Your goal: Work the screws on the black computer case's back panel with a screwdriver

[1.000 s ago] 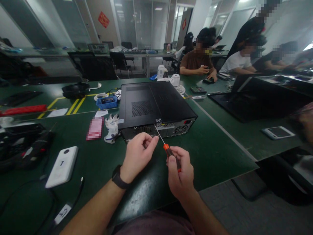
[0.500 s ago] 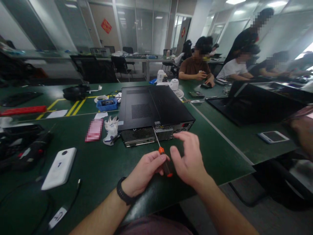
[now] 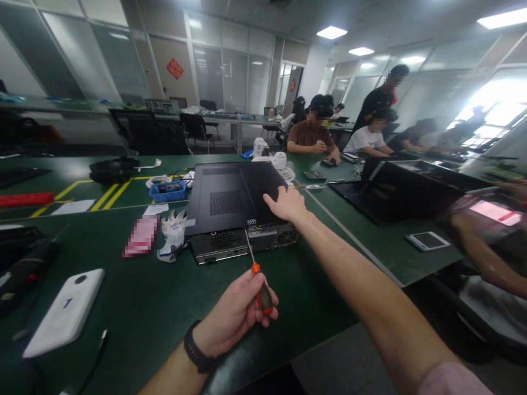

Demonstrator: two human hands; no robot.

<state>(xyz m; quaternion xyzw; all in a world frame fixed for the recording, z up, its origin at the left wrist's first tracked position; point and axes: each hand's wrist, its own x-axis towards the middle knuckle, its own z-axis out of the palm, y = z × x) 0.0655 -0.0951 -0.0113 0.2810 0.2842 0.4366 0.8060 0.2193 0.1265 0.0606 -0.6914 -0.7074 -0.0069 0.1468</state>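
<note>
A black computer case (image 3: pixel 222 192) lies flat on the green table (image 3: pixel 164 307), its back panel facing me. My left hand (image 3: pixel 242 302), with a dark band at the wrist, is closed round the handle of an orange and black screwdriver (image 3: pixel 264 293). The screwdriver's tip meets the case's rear edge near the middle; the exact contact point is too small to tell. My right hand (image 3: pixel 287 204) rests on the right part of the case's top with its fingers spread and holds nothing. A white work glove (image 3: pixel 173 235) lies just left of the case.
A blue tray (image 3: pixel 168 191) with small parts stands behind the glove. At the front left lies a white power bank (image 3: pixel 66 312). An opened black case (image 3: pixel 370 192) and a phone (image 3: pixel 427 240) are to the right. People sit across the table and at the right.
My right hand has moved away from the screwdriver, forward onto the case's top. My left hand still holds the screwdriver against the case. The camera view has shifted.
</note>
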